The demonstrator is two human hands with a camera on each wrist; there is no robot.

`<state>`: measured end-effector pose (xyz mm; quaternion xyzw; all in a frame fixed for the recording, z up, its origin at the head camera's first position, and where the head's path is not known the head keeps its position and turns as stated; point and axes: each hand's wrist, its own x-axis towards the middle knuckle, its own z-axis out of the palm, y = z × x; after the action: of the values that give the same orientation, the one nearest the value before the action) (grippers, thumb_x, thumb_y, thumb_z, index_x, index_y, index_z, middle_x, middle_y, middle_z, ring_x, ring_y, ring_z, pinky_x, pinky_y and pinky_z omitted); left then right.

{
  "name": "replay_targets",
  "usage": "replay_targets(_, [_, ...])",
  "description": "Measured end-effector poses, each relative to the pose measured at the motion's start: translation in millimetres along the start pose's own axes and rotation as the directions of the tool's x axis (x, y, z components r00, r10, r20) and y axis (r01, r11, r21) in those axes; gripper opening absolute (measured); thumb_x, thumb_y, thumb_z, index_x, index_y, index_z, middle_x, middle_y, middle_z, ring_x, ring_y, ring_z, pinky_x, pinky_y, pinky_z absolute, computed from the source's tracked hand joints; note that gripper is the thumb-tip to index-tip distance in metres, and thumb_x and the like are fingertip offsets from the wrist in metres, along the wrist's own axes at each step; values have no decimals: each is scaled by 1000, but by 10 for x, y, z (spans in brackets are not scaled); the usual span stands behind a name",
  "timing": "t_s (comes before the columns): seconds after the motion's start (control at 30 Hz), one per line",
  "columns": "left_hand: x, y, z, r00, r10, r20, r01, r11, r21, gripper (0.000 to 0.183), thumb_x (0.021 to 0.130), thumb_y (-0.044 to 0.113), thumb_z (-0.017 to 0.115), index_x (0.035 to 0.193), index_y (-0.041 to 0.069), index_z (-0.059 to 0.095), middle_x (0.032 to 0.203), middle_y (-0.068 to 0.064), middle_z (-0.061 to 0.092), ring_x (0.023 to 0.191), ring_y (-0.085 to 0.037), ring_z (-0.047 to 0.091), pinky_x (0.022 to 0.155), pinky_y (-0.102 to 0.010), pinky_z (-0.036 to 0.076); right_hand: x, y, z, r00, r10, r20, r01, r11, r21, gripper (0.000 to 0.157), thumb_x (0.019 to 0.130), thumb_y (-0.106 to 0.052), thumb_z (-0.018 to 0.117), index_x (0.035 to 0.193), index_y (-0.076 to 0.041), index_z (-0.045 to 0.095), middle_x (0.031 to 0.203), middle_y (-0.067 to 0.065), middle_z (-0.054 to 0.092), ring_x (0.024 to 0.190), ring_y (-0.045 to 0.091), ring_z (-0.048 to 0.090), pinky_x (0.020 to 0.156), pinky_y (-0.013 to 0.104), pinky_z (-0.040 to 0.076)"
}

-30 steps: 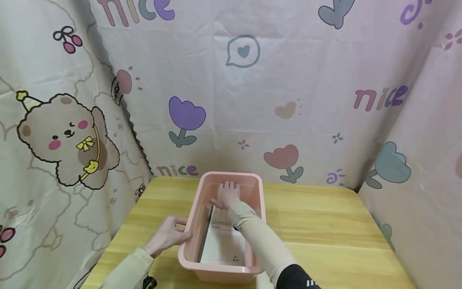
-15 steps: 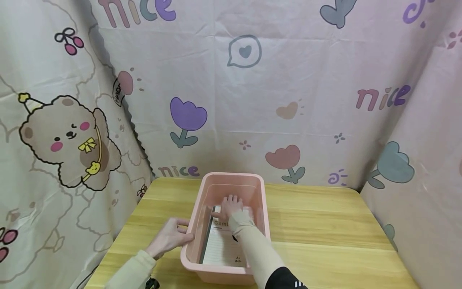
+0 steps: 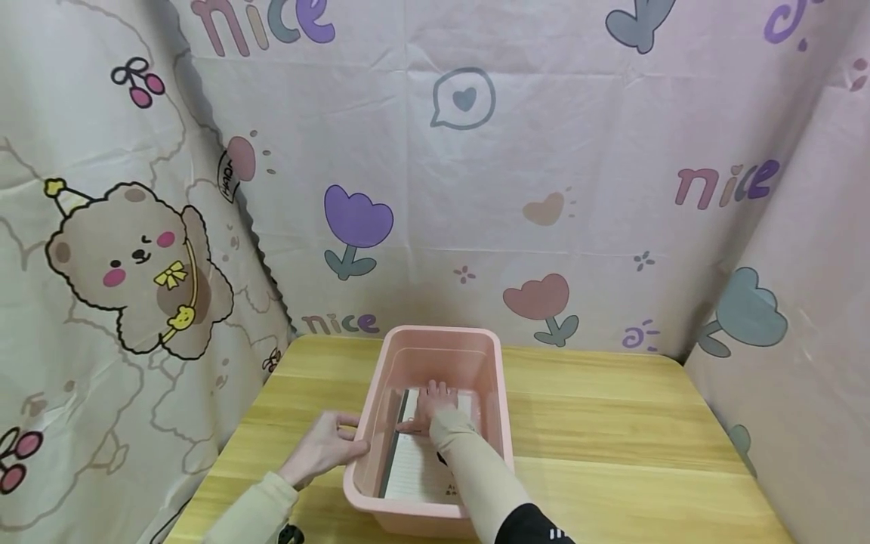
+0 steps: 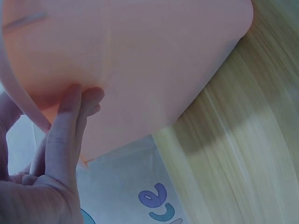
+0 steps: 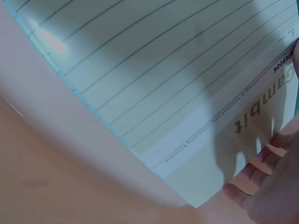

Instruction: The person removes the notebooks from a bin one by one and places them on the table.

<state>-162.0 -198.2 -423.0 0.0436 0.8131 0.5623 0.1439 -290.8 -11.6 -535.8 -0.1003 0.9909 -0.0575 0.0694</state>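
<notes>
A pink plastic bin stands on the table with a notebook lying inside, its lined cover marked "Gambit". My left hand pinches the bin's left rim; in the left wrist view the thumb is on one side of the wall and the fingers lie along the outside. Reaching down into the bin, my right hand is spread over the notebook's far end. The right wrist view has its fingertips right at the notebook's top edge, with the thumb at the side edge. The right forearm hides part of the notebook.
The bin sits mid-table on a wood-grain tabletop. A patterned cloth hangs behind the table and along both sides. A small black object lies near the left sleeve at the front.
My right hand has come back from the bin's far wall, nearer to me and lower, onto the notebook's top end. The left hand keeps its hold on the rim.
</notes>
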Motion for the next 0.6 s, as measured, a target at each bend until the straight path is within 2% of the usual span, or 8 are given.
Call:
replay_targets(0.17, [-3,-3,6,1000,-9,-12,9,1000,3,54,82,-3,62,128,-27,47,104,-39,69,92,-46,74,77,-43,65,-34,-31,-56,1000,8,20,-7,1000,-26,105,68,-81,69,145,-12,51,150,8,49,143,28,43,123,50,36])
replay_targets(0.43, [-3,-7,2,1000,-11,-11,11,1000,6,54,82,-2,62,128,-26,48,104,-38,70,92,-45,74,76,-42,65,43,-53,27,1000,8,-28,-9,1000,-25,98,63,-77,75,134,-11,57,133,8,56,128,27,51,117,52,41])
replay_targets(0.6, [1,-19,0,1000,7,1,-7,1000,-8,54,82,-3,62,128,-27,47,104,-39,69,91,-46,74,77,-43,65,116,-56,55,1000,1,-21,-2,999,-42,102,63,-76,77,137,-10,53,137,7,57,131,27,50,115,52,42])
